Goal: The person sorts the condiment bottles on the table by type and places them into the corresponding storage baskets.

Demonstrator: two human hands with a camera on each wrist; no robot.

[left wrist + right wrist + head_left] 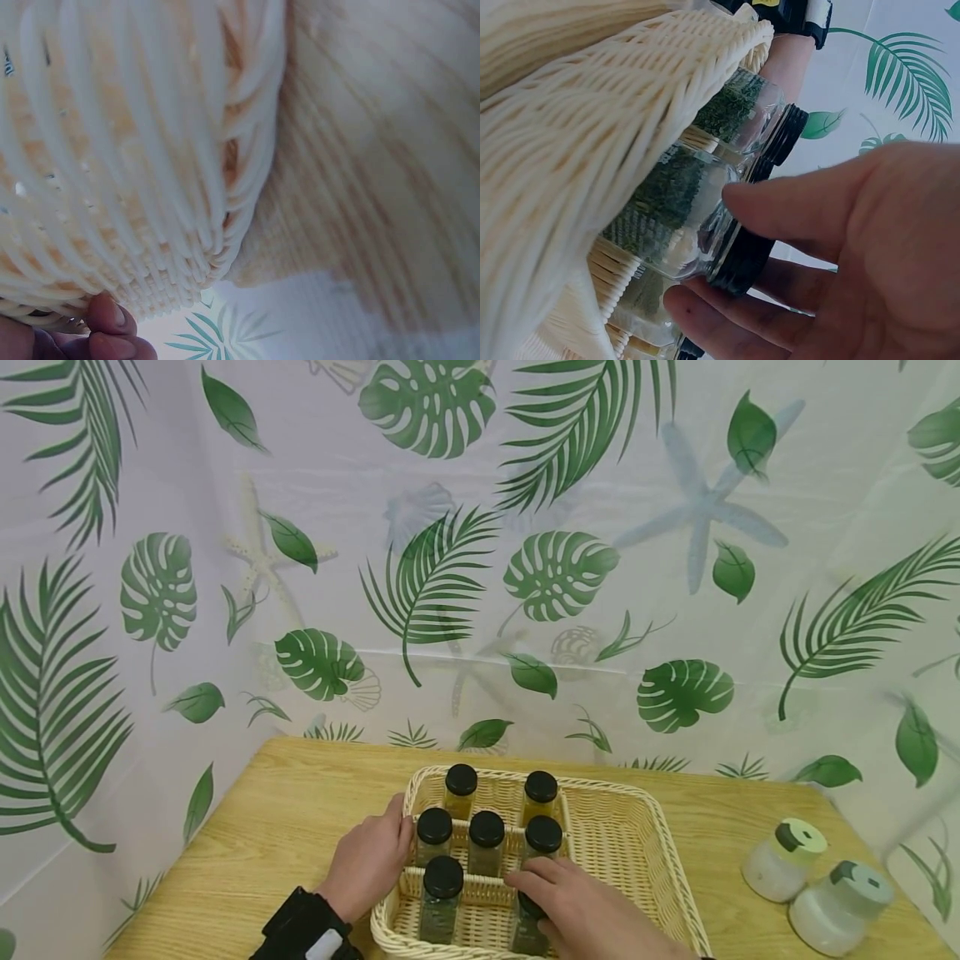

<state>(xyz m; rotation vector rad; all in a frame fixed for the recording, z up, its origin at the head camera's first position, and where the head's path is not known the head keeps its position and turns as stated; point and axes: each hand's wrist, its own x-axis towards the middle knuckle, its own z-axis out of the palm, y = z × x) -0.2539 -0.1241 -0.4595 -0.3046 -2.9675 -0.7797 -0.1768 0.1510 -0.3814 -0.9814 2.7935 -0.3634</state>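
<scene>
A wicker basket (672,847) with divided compartments stands on the table, holding several glass jars with black lids. My left hand (369,862) grips its left rim; in the left wrist view the fingertips (111,315) curl at the woven edge. At the front right of the divided part, my right hand (588,906) pinches a spice jar (664,214) of dried green herbs near its black lid, thumb on one side and fingers on the other. The jar stands low among the basket walls. Another herb jar (439,910) is to its left, in the front compartment.
The basket's long right compartment (611,852) has bare woven floor showing. Two white jars (780,864) with pale lids stand on the wooden table (300,802) at the right. A leaf-patterned sheet (465,710) hangs behind the table and at both sides.
</scene>
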